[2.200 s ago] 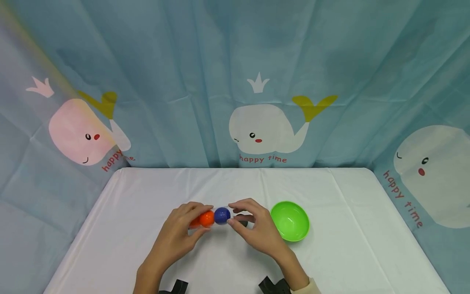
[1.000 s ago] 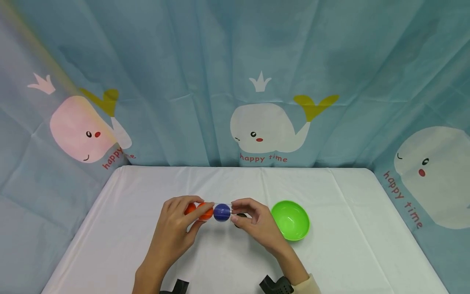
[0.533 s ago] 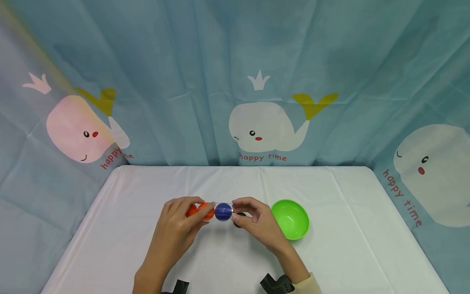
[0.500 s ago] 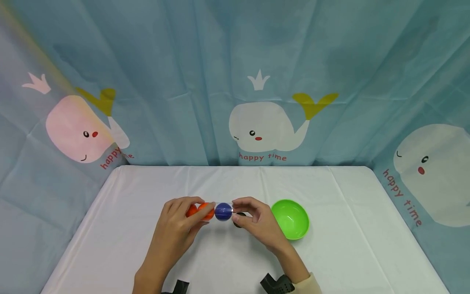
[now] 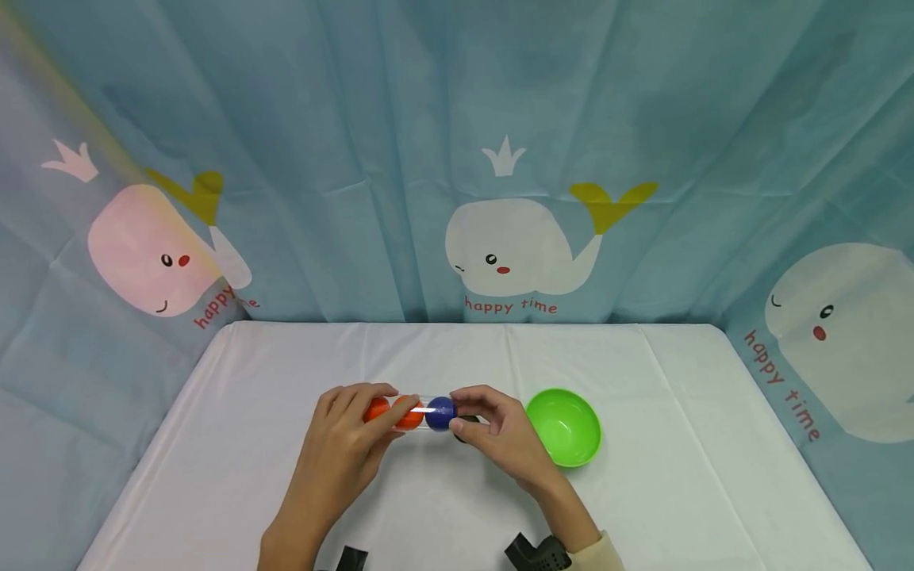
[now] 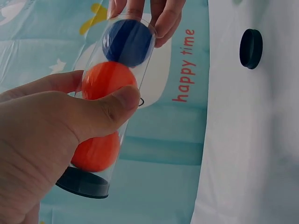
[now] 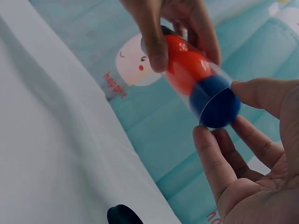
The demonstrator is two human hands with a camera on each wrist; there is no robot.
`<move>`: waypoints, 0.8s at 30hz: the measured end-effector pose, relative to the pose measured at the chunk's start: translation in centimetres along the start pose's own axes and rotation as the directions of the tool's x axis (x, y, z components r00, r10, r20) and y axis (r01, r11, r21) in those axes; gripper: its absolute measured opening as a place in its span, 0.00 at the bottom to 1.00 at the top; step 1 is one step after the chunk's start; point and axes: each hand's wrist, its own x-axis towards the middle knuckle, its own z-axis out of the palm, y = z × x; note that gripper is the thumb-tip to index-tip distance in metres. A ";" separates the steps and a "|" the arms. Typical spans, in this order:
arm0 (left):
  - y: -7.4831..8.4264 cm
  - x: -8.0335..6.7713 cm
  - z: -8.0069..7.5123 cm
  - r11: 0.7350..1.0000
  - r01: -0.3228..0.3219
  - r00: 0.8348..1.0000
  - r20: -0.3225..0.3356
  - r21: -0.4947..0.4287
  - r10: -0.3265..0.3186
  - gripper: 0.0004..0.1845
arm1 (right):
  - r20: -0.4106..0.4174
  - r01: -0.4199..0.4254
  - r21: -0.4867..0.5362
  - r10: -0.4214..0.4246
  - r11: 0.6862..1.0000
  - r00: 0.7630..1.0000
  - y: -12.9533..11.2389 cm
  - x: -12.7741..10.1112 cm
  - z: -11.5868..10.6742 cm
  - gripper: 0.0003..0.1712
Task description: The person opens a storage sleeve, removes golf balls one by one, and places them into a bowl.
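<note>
My left hand [image 5: 343, 444] grips a clear tube [image 6: 122, 130] round its middle, thumb over the near side. Two orange balls [image 6: 108, 80] and a blue ball [image 6: 131, 42] sit in a row inside it. A black cap [image 6: 84, 183] closes the tube's left end. At the uncapped right end, the blue ball bulges past the rim in the right wrist view. My right hand [image 5: 500, 436] holds that mouth, with thumb and index fingertips at the rim on either side of the ball. A loose black cap [image 6: 252, 49] lies on the table, partly hidden by my right hand in the head view.
A green bowl [image 5: 564, 428] stands just right of my right hand. White cloth covers the table [image 5: 685, 492]. Behind it hangs a blue curtain [image 5: 343, 238] printed with whales.
The balls have slid right along the tube, and the blue one now reaches the mouth between my right fingers. Both hands stay nearly in place over the last half second.
</note>
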 end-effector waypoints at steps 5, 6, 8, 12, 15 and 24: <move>0.0 -0.2 0.0 1.000 0.017 0.999 0.027 0.005 -0.017 0.38 | -0.002 0.003 -0.006 -0.003 1.000 1.000 -0.1 -0.1 0.0 0.22; 0.0 -0.2 0.0 1.000 0.022 0.999 0.032 0.005 -0.022 0.38 | -0.001 0.004 -0.005 -0.004 1.000 1.000 -0.1 -0.1 0.0 0.22; -0.1 -0.2 -0.1 1.000 0.027 0.999 0.035 -0.001 -0.027 0.39 | 0.001 0.006 0.003 -0.006 1.000 1.000 -0.1 -0.2 0.0 0.23; -0.2 -0.2 -0.2 1.000 0.024 0.999 0.027 -0.017 -0.024 0.38 | 0.009 0.006 0.009 -0.006 1.000 1.000 -0.1 -0.1 0.0 0.24; -0.2 -0.2 -0.2 1.000 0.019 1.000 0.018 -0.025 -0.019 0.38 | 0.015 0.003 0.008 -0.003 1.000 1.000 -0.1 -0.1 -0.1 0.24; -0.4 -0.1 0.0 0.997 0.026 1.000 0.019 -0.073 -0.025 0.37 | 0.002 0.023 0.007 -0.023 1.000 1.000 -0.9 -0.5 -0.7 0.24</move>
